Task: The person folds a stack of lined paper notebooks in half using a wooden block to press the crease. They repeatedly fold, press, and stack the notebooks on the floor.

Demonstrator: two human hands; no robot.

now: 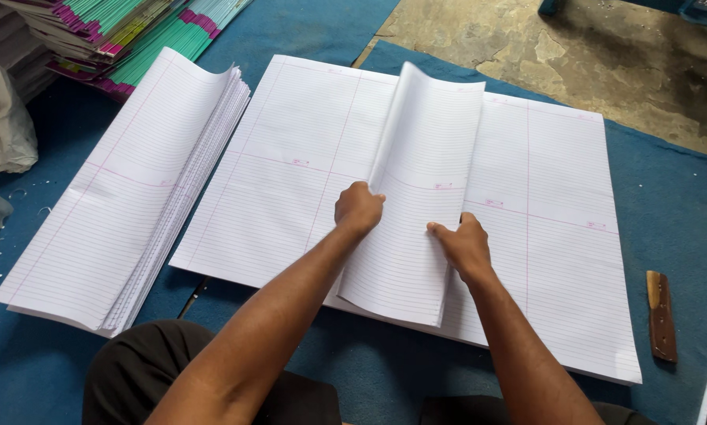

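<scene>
We see even, soft daylight, fairly bright. The ruled white sheets (306, 157) read clean with no blown glare. Faint shadows sit under the forearms at the lower centre and under the folded stack (125, 197) at the left. Focus is sharp throughout; we note slight wide-angle stretch toward the frame corners.

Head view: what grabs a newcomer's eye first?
The big flat stack of ruled white sheets fills the middle of the blue mat, with a folded bundle of sheets standing up along its centre. The left hand presses that bundle's left edge and the right hand its right edge. To the left lies a second folded pile, and colourful covers are stacked top left.
</scene>
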